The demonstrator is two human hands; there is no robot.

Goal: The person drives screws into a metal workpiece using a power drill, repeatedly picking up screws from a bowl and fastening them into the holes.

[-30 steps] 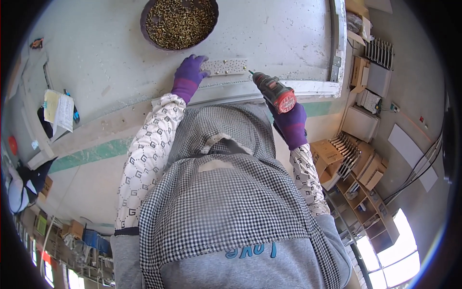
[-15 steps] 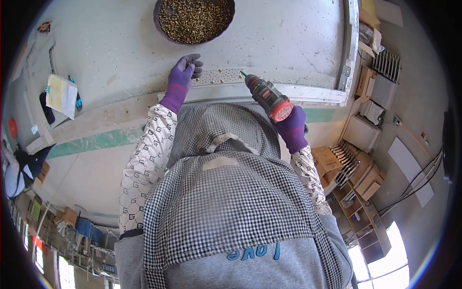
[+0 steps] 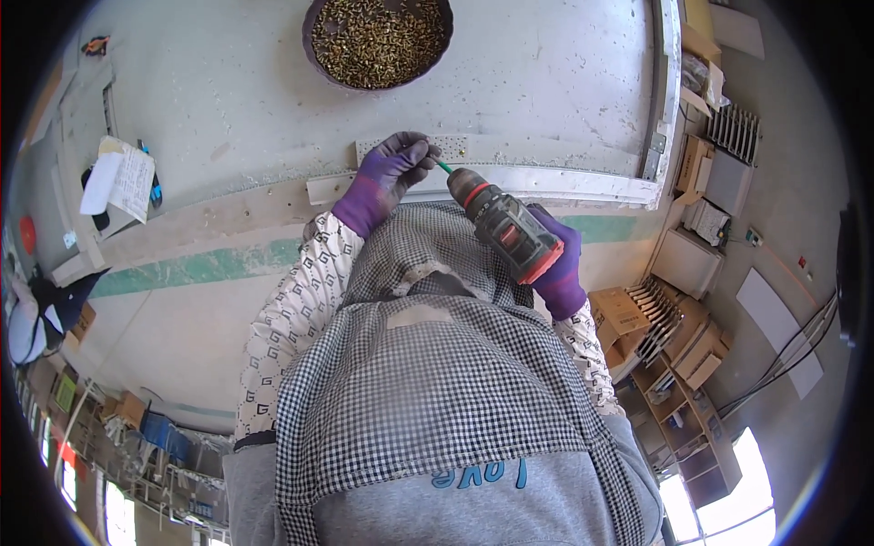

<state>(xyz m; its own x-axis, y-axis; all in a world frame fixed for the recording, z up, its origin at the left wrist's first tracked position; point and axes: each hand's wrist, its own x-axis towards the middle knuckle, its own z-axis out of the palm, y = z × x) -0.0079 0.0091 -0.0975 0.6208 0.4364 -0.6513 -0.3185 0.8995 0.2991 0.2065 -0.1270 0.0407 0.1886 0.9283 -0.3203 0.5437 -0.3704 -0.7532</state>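
Observation:
My right hand (image 3: 566, 273), in a purple glove, is wrapped round the handle of a black and red cordless drill (image 3: 506, 227). Its thin green-tipped bit (image 3: 444, 166) points up and left. Right at that tip, the fingers of my left hand (image 3: 390, 175), in a purple glove with a dark grey coating, are pinched together; whatever they hold is too small to make out. Beneath and behind them lies a perforated pale metal strip (image 3: 452, 146) with a few small brass-coloured pieces on it, partly covered by the left hand.
Beyond my hands stands a dark bowl (image 3: 310, 56) of small brass-coloured fasteners (image 3: 378, 41). A white metal rail (image 3: 555, 177) runs along the near edge of the worktop (image 3: 228, 91). Papers (image 3: 130, 177) lie at the left; cardboard boxes (image 3: 619, 312) are at the right.
My left hand has moved right and its fingers have closed beside the bit. The drill has shifted slightly left and down, its tip now at the left fingertips.

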